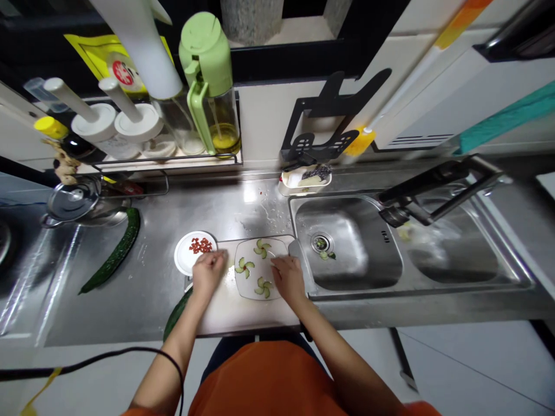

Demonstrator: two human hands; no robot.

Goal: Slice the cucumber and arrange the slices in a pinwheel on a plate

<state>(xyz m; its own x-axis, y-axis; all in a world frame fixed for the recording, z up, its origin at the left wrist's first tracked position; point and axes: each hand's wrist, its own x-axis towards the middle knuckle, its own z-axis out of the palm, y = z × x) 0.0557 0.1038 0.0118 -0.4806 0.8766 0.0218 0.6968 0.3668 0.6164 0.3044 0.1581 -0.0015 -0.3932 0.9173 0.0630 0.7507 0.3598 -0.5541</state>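
Observation:
A squarish plate (256,292) lies on the pale cutting board (221,315), bearing three pinwheel shapes of green-edged cucumber slices. My left hand (208,273) is between this plate and a small white dish (184,254), its fingers pinched together. Whether something tiny sits in that pinch is too small to make out. The dish holds little red pieces (200,245). At the plate's right edge, my right hand (288,276) has its fingers stretched out over the rim, holding nothing visible. Under my left forearm a cucumber (176,315) shows in part.
Another cucumber (115,251) lies on the steel counter at left, by a lidded pot (73,199). A double sink (351,248) with green scraps at the drain and a black faucet (420,190) is at right. Seasoning jars and an oil bottle (212,86) stand on the rack.

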